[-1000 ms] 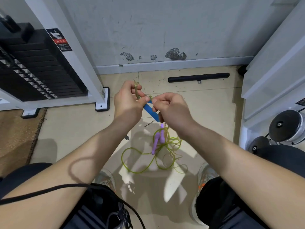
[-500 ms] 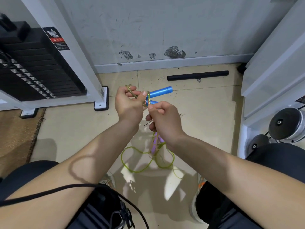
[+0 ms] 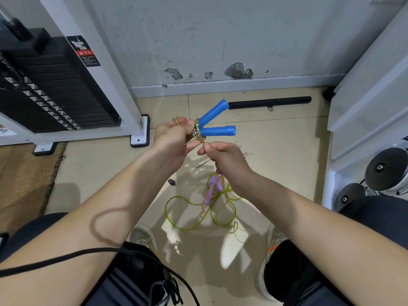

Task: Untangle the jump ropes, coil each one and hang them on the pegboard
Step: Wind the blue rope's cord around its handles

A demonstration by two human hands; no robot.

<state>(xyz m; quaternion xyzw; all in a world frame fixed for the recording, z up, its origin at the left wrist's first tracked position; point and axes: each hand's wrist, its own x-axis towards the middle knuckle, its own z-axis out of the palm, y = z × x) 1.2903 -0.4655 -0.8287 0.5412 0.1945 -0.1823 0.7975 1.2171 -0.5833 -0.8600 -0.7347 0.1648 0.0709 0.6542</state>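
By the weight stack on the far left nothing of the task shows, and no pegboard is in view, so no hanging can be confirmed. In the middle the left hand has its grip curled tight round a braided rope, wound in several close turns at the base of its two blue handles, which stick out to the right in a V above the floor. A small loop of cord pokes up between the fingers. This rope looks nearly coiled. Just below the bundle the right hand pinches a thin strand between thumb and forefinger. It appears to be the loose tail of that coil, though I cannot tell for sure that it is not part of the other rope. Beneath that wrist the green rope lies on the floor in slack crossing loops with its purple handles in the middle of the heap — not coiled, and some strands seem to rise towards the right hand, so the two may not be fully parted. A black bar lies by the wall and dumbbells sit at far right, both untouched. I judge the task under halfway — one coil to finish, one rope to sort, both to hang.
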